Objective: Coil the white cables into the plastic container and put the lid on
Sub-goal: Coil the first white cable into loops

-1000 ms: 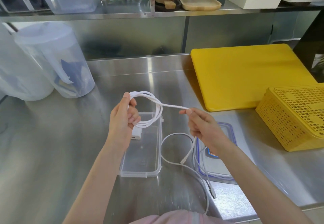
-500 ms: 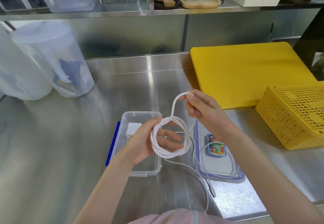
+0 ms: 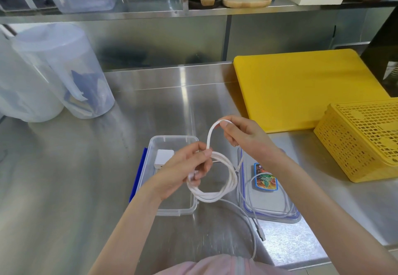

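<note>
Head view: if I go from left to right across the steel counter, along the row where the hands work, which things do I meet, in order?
plastic container → left hand → coiled white cable → lid → yellow basket

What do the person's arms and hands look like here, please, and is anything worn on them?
Both forearms are bare, with no sleeves in view. The left hand and right hand wear no gloves, rings, watch or bracelets. Fingernails are short and unpainted.
</note>
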Available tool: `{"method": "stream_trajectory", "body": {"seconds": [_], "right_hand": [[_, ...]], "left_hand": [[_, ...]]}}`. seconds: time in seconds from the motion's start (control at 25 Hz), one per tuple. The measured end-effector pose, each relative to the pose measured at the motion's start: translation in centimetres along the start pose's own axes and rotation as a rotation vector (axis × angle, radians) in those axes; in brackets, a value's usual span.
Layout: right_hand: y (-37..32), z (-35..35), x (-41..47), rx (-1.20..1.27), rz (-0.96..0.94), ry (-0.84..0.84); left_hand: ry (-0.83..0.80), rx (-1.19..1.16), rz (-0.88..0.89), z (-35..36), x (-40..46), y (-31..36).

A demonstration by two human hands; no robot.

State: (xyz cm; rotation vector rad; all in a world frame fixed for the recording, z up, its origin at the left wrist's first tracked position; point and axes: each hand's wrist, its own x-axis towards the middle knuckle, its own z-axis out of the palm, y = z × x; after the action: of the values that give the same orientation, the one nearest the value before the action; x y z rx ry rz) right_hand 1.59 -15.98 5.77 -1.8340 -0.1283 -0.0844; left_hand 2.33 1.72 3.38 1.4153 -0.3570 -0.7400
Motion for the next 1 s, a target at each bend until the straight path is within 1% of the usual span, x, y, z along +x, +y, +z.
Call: {"method": "stream_trajectory", "body": {"seconds": [0.08, 0.16, 0.24, 0.32, 0.4, 0.48, 0.56, 0.72, 0.88, 0.92, 0.96, 1.0], "right_hand": [[0.7, -0.4, -0.2, -0.052, -0.001, 0.000], [1.5, -0.5, -0.5, -0.179, 0.006, -0.023], [2.8, -0.4, -0.8, -0.342, 0.055, -0.035], [4.3, -0.4, -1.1, -0.464, 0.121, -0.009], [5.5, -0.6, -1.5, -0.549, 0.170, 0.013], [6.2, -0.8, -1.8, -0.650, 0.190, -0.027], [6.5, -0.7, -2.1, -0.686, 0.204, -0.067], [6.8, -0.5, -1.9, -0.639, 0.279, -0.060], [7.3, -0.3, -1.9, -0.679, 0.330, -0.010], [7.1, -0.2, -1.9, -0.597, 0.351, 0.013], [6.8, -0.1, -1.9, -0.428, 0.384, 0.042], [6.4, 0.1, -1.9, -0.191, 0.421, 0.069]], "left_hand": [[0.078, -0.039, 0.052, -0.2, 0.0, 0.3], [0.144, -0.128, 0.124, -0.4, 0.0, 1.1], [0.204, -0.216, 0.182, -0.8, 0.0, 1.6], [0.258, -0.279, 0.221, -1.1, 0.0, 1.8], [0.297, -0.328, 0.238, -1.4, 0.0, 1.6], [0.320, -0.359, 0.228, -1.5, 0.0, 1.4], [0.320, -0.376, 0.217, -1.5, 0.1, 1.2], [0.286, -0.433, 0.205, -1.5, 0.1, 1.1], [0.276, -0.363, 0.209, -1.2, -0.1, 1.1], [0.273, -0.344, 0.210, -1.1, -0.2, 1.1], [0.271, -0.329, 0.211, -1.0, -0.2, 1.0], [0.271, -0.317, 0.211, -0.8, -0.2, 1.0]]}}
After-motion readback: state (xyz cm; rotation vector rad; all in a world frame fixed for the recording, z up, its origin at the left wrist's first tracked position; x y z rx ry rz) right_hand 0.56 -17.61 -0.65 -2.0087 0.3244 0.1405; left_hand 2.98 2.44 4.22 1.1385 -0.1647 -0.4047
